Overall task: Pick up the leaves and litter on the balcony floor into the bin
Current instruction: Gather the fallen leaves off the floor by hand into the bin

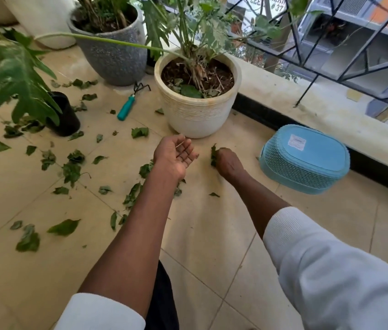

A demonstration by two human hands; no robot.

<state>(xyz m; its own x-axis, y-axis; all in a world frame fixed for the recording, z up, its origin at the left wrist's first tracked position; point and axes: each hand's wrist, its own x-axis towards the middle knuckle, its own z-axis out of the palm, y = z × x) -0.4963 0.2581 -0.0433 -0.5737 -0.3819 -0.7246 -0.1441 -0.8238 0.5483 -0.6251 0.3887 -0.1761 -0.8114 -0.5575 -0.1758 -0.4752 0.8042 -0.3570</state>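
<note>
The beige tiled balcony floor (202,234) carries scattered green leaves (64,226) — thickest on the left half. A cream ribbed pot (196,115) stands at centre, a speckled grey pot (114,58) behind it, a small black pot (65,115) to the left. A teal-handled hand rake (126,108) lies between the pots — and a blue mesh bin (305,160) rests upside down by the ledge.

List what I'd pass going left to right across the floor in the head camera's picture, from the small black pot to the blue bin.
Small black pot → teal-handled hand rake → cream plant pot → right hand gripping leaves → upturned blue bin.
</note>
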